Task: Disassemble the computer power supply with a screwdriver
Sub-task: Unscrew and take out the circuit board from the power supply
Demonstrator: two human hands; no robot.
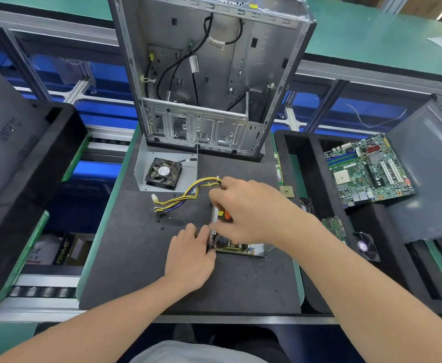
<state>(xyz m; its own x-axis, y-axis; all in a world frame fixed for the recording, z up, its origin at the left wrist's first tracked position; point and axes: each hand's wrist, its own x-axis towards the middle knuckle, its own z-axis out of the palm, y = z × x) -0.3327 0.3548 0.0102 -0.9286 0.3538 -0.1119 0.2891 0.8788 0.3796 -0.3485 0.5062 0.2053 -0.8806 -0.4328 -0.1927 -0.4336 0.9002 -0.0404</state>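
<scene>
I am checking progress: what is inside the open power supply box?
Inside the power supply, a circuit board with a dark capacitor shows at the near end. The right hand, gripping an orange screwdriver, covers the rest.

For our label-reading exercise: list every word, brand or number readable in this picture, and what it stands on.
"PRIME": on the black box at the lower left.
Round sticker on the fan: too small to read.
Printing on the motherboard: too small to read.
Cable tag in the computer case: blurred.
</scene>
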